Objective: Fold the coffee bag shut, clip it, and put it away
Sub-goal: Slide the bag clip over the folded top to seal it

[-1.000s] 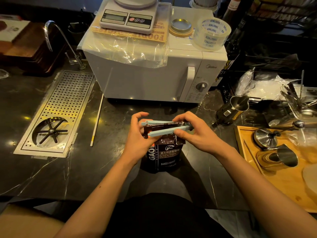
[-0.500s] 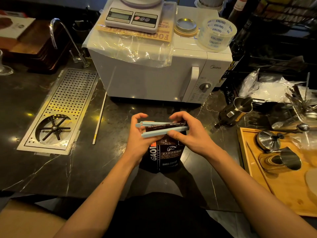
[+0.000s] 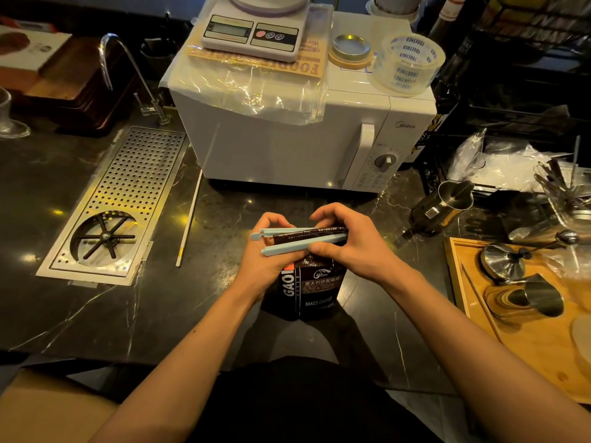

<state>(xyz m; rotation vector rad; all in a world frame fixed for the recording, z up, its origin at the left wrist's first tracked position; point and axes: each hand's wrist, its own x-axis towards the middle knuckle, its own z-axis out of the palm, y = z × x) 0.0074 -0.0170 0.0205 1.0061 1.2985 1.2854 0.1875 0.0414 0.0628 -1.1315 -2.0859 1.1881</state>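
Observation:
A dark coffee bag [image 3: 315, 290] stands upright on the black marble counter, just in front of me. Its folded top sits between the two arms of a long light-blue clip [image 3: 287, 247], which is still spread apart at its left end. My left hand [image 3: 265, 260] grips the bag's top and the clip's left part from behind and below. My right hand [image 3: 348, 244] pinches the clip's right end, thumb on the near arm and fingers over the far arm.
A white microwave [image 3: 287, 148] stands right behind the bag, carrying a scale [image 3: 252, 30] and a tape roll [image 3: 407, 63]. A steel drip tray [image 3: 128, 193] and thin white stick [image 3: 188, 225] lie left. A metal pitcher [image 3: 444, 206] and wooden tray [image 3: 527, 340] with steel tools sit right.
The clip has slid a little to the left along the folded bag top, and its two arms have come closer together. Both hands stay on it.

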